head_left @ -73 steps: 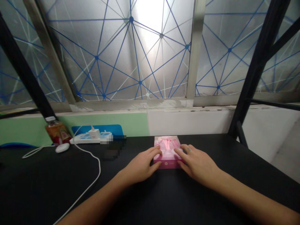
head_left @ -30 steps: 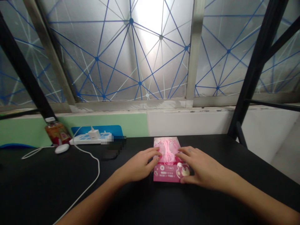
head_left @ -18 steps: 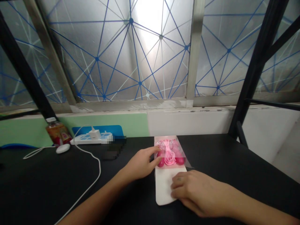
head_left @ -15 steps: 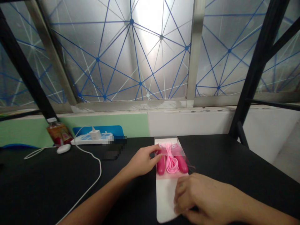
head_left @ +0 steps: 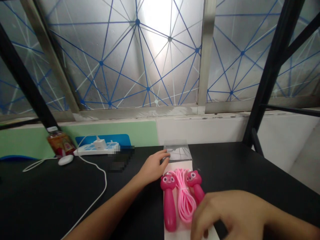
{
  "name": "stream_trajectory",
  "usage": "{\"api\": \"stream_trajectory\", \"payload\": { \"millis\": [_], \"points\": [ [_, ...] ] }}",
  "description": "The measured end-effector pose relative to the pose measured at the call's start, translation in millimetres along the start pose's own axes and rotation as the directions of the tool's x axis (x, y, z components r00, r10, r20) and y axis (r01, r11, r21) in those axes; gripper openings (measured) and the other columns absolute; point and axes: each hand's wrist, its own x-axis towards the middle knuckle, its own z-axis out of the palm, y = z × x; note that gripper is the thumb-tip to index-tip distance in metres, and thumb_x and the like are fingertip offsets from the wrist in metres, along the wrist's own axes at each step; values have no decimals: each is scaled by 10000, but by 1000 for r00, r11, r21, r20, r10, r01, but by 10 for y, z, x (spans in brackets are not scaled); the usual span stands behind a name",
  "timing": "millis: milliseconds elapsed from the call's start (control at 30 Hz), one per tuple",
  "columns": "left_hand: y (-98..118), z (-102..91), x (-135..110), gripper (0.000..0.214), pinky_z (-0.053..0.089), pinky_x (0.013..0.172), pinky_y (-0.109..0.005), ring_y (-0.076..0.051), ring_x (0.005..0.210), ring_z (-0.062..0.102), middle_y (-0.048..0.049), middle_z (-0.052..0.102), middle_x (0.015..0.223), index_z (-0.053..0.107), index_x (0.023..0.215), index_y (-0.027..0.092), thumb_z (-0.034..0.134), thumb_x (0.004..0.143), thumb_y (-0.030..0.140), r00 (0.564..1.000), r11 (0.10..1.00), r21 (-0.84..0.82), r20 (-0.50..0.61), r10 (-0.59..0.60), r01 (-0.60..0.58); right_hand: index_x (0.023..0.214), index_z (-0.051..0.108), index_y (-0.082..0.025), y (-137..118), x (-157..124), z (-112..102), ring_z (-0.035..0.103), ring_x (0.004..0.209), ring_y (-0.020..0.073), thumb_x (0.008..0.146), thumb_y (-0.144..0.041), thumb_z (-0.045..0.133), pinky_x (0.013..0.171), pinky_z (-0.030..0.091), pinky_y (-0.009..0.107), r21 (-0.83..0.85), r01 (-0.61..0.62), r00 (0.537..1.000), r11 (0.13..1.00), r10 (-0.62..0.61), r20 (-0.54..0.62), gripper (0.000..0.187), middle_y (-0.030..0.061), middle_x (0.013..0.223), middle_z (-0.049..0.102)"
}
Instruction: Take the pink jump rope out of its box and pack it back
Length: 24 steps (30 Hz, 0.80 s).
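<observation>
A pink jump rope (head_left: pixel 185 200) lies coiled on a white backing card (head_left: pixel 178 165), between its two dark pink handles with animal-face tops. The card lies on the black table, its near end at the bottom of the view. Beyond it is a clear plastic bag (head_left: pixel 178 151). My left hand (head_left: pixel 154 166) holds the bag's left edge, thumb and index finger on either side of a small gap. My right hand (head_left: pixel 230 213) is curled over the card's near right side, gripping it. Its fingertips are partly hidden, and it covers the lower end of the right handle.
A white power strip (head_left: pixel 95 149) with a plugged-in charger stands at the back left, beside a drink bottle (head_left: pixel 60 141). A white cable (head_left: pixel 105 181) runs over the table on the left. Black frame posts (head_left: pixel 265 80) rise at both sides before the patterned window.
The card with the jump rope has slid towards me, out of the clear bag. My right hand has moved nearer with it; my left hand stays at the bag.
</observation>
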Motion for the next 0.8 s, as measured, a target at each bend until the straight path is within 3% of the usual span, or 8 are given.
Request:
{"api": "stream_trajectory", "payload": {
  "millis": [67, 100, 167, 233, 300, 400, 533, 800],
  "points": [
    [7, -20, -59, 371, 371, 1107, -400, -243, 1279, 522, -75, 539, 1412, 661, 1219, 211, 444, 962, 369, 1000, 999, 54, 21, 10, -11, 1010, 688, -162, 21, -5, -46, 662, 799, 162, 945, -343, 513, 741, 500, 244, -59, -136, 963, 989, 119, -240, 260, 59, 919, 720],
    [11, -41, -87, 390, 359, 1114, -402, -245, 1296, 504, -78, 522, 1428, 644, 1246, 208, 429, 971, 381, 999, 997, 71, 36, 16, -19, 967, 690, -180, 45, 0, -66, 650, 769, 155, 951, -308, 508, 729, 490, 249, -128, -232, 911, 964, 169, -376, 223, 37, 873, 710],
    [37, -108, -133, 413, 343, 1119, -413, -253, 1333, 458, -85, 489, 1455, 612, 1284, 203, 402, 984, 395, 999, 995, 96, 48, 26, -31, 919, 680, -203, 131, 12, -105, 630, 757, 165, 939, -253, 517, 718, 471, 275, -291, -436, 783, 851, 199, -589, 172, 22, 842, 680],
    [98, -202, -169, 406, 356, 1099, -416, -260, 1316, 466, -99, 506, 1431, 605, 1278, 196, 403, 985, 391, 999, 992, 121, 10, 36, -37, 973, 669, -214, 255, 12, -137, 627, 793, 195, 911, -267, 561, 723, 462, 307, -408, -576, 720, 708, 203, -664, 136, 37, 902, 655],
    [195, -307, -206, 365, 418, 1016, -380, -248, 1175, 565, -104, 600, 1286, 627, 1214, 187, 444, 967, 383, 998, 987, 147, -21, 62, -58, 1025, 652, -215, 385, -4, -152, 627, 801, 205, 884, -318, 610, 730, 462, 319, -435, -612, 719, 661, 234, -654, 179, 48, 959, 630],
    [352, -433, -288, 327, 481, 745, -309, -213, 841, 647, -45, 687, 951, 660, 1101, 216, 537, 909, 451, 977, 982, 158, 203, 71, -105, 1042, 635, -211, 519, -19, -124, 619, 801, 197, 865, -339, 638, 746, 458, 318, -394, -603, 723, 693, 267, -637, 218, 46, 972, 605],
    [437, -482, -423, 385, 443, 677, -296, -228, 790, 643, -50, 700, 895, 692, 1040, 218, 615, 840, 538, 933, 970, 200, 355, 61, -140, 1031, 634, -214, 562, 44, -18, 597, 794, 174, 877, -332, 632, 734, 443, 300, -302, -582, 698, 755, 273, -662, 194, 33, 960, 595],
    [287, -511, -399, 312, 419, 640, -244, -191, 776, 653, -35, 737, 934, 708, 1065, 224, 587, 888, 451, 928, 989, 94, 365, 69, -111, 1075, 623, -214, 617, 104, -23, 572, 728, 145, 876, -358, 642, 650, 429, 271, -196, -532, 708, 824, 306, -636, 246, 20, 927, 608]
  ]
}}
